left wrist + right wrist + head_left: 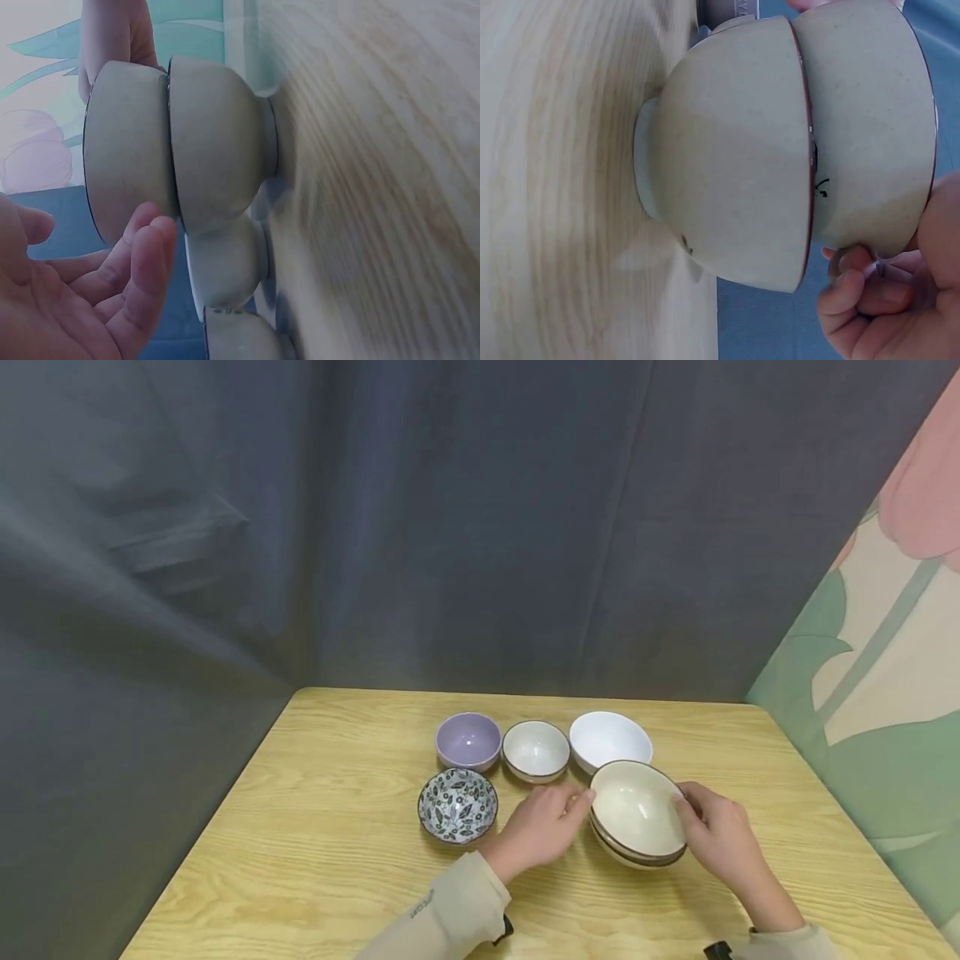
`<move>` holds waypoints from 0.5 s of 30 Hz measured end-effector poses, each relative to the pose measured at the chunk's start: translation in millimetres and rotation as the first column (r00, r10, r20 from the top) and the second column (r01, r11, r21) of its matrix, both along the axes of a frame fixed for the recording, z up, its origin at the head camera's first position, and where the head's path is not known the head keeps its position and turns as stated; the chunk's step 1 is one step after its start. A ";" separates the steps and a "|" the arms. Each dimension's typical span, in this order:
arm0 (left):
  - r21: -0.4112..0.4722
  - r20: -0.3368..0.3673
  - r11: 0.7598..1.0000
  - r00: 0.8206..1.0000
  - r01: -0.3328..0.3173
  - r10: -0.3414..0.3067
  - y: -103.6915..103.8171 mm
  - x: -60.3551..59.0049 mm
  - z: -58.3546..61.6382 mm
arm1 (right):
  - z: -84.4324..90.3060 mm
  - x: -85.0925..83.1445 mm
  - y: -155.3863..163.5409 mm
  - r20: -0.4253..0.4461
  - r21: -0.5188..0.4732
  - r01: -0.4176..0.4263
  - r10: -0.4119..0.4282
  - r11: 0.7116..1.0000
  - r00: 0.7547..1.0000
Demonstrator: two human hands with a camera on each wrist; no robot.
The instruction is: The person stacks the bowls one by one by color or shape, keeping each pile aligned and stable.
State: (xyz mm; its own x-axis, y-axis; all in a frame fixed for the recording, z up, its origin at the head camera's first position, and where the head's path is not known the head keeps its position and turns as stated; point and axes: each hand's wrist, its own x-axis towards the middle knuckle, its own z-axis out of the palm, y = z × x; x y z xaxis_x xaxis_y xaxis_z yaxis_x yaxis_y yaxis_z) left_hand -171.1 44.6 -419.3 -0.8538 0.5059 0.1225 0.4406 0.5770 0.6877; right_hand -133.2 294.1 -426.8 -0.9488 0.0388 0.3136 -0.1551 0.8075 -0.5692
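My right hand [720, 831] grips a cream bowl [637, 806] by its right rim, thumb over the edge and fingers beneath. This dark-rimmed bowl sits partly inside a second cream bowl [727, 150], whose foot is at the tabletop. In the right wrist view, the upper bowl [874, 112] shows a small dark mark on its outside. My left hand [543, 822] is at the upper bowl's left side. Its loosely bent fingers [150, 255] overlap the bowl wall in the left wrist view, and its thumb stands apart from the rim.
A white bowl [610, 739] stands right behind the cream pair. Left of it are a small dark-rimmed pale bowl [536, 749] and a purple bowl [468, 739]. A leaf-patterned bowl [457, 806] stands near my left wrist. Dark curtain [480, 527] hangs behind the wooden table [300, 860].
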 end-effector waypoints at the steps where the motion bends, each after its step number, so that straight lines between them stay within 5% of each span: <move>1: -0.001 0.004 1.000 1.000 0.006 -0.006 1.0 -0.2 -1.1 | -1.3 0.0 -0.6 0.003 -0.006 -0.003 0.003 1.000 1.000; 15: -0.068 -0.054 0.997 0.998 -0.033 0.030 16.8 -0.5 -11.1 | -8.5 3.2 -2.1 0.015 -0.002 0.020 -0.020 1.000 1.000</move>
